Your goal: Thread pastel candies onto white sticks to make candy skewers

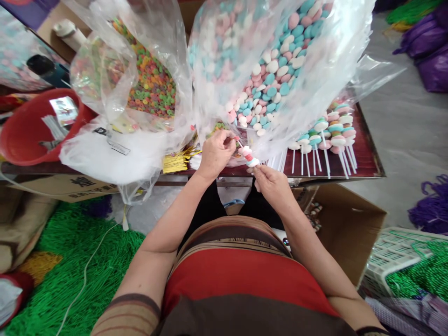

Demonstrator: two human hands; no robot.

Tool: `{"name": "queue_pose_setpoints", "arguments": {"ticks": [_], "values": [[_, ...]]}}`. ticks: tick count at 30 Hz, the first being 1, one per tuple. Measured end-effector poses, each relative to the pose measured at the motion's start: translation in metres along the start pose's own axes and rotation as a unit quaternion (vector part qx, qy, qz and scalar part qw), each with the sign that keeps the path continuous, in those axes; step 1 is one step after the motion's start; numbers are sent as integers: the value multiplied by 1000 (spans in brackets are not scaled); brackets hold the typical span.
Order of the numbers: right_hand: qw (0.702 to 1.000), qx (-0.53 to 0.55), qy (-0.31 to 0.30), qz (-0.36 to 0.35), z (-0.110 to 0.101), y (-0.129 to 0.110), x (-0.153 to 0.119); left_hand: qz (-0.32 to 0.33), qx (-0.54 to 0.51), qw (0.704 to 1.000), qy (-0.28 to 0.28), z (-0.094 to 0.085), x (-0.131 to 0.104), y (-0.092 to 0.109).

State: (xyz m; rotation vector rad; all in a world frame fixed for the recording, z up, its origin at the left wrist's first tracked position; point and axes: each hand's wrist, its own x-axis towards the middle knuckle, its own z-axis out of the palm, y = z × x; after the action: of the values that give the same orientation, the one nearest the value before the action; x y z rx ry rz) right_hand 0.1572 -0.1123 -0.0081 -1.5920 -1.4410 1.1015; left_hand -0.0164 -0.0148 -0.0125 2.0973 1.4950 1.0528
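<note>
My right hand (272, 181) pinches a white stick threaded with pink, red, white and pale-blue candies, a candy skewer (248, 157), tilted over the table's front edge. At its upper tip, the fingers of my left hand (217, 151) are closed on a small red piece (237, 138), partly hidden by the fingertips. Right behind my hands lies an open clear bag of pink, blue and white button-shaped candies (269, 88). Several finished-looking candy skewers (338, 130) lie to the right, their sticks pointing toward me. Bare white sticks (278, 161) lie beside my right hand.
A bag of colourful small rings (150, 88) stands back left, beside a red basin (21, 135). Yellow twist ties (177, 161) lie at the front edge. Below are an open cardboard box (346, 224), green bead strings (80, 261) and a white crate (395, 254).
</note>
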Motion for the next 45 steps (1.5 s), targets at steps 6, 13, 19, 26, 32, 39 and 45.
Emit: {"name": "queue_pose_setpoints", "arguments": {"ticks": [6,13,19,26,32,39,45], "values": [[991,125,-5,42,5,0,3,20,-65,998,-4,12,-13,5],[977,208,-20,50,5,8,1,-136,-366,920,-13,14,-4,-15],[988,144,-27,44,8,12,2,-126,-358,925,5,16,-7,-16],[990,127,-22,51,6,9,1,-91,-268,959,23,14,-5,-17],[987,145,-27,57,7,7,3,35,-161,986,39,13,-11,-7],[983,175,-7,52,9,15,17,30,-229,972,-43,3,-6,11],[937,337,76,44,-3,7,22,-10,-120,993,-15,13,54,-4]]}}
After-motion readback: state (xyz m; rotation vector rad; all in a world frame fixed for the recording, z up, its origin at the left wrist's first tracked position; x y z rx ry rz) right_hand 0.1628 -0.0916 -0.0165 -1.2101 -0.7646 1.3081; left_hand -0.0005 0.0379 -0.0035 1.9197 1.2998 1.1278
